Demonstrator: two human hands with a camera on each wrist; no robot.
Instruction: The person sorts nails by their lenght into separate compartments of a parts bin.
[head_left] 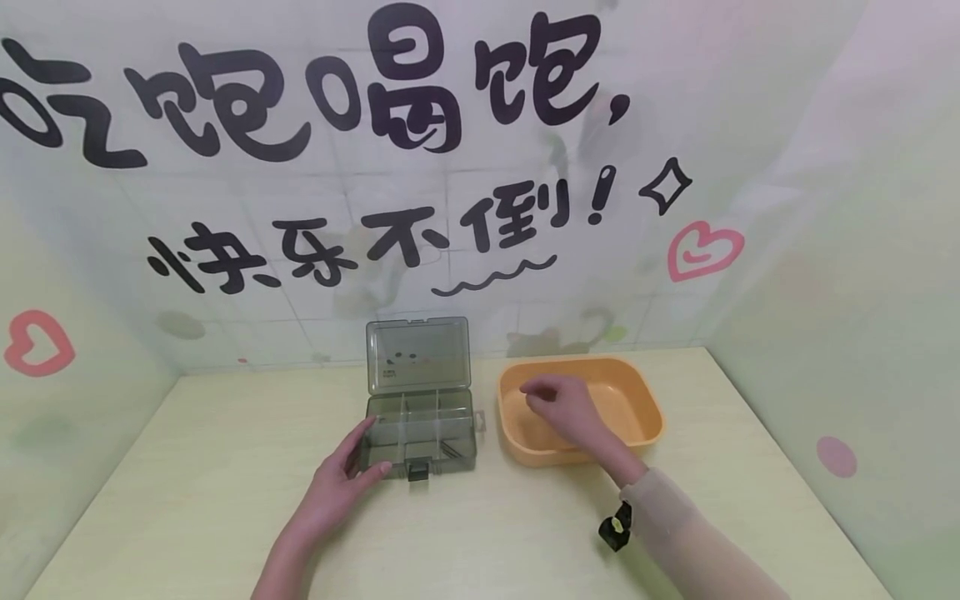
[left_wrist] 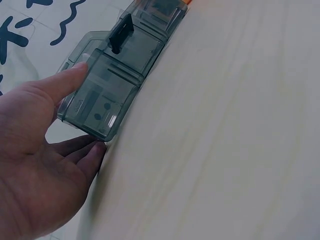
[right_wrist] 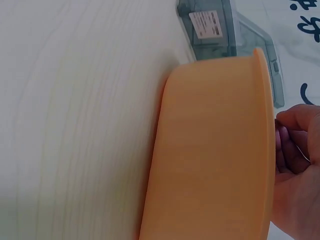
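Observation:
A translucent grey compartment box [head_left: 420, 427] stands with its lid [head_left: 418, 357] raised toward the wall. Several small dark thin pieces [head_left: 451, 450] lie in its front right compartment. My left hand [head_left: 341, 483] holds the box's front left corner, thumb at the front and fingers along the left side. An orange plastic bin [head_left: 652, 421] sits to the right of the box. Over the bin's left part hovers my right hand [head_left: 566, 408], fingers bent and thumb close to the index finger. Whether something small is between those fingertips cannot be seen.
Box and bin stand on a pale wooden table [head_left: 480, 533] near the back wall [head_left: 225, 200], which carries large black lettering. A dark wrist device [head_left: 617, 527] hangs by the right sleeve [head_left: 690, 533]. Side walls rise at left and right.

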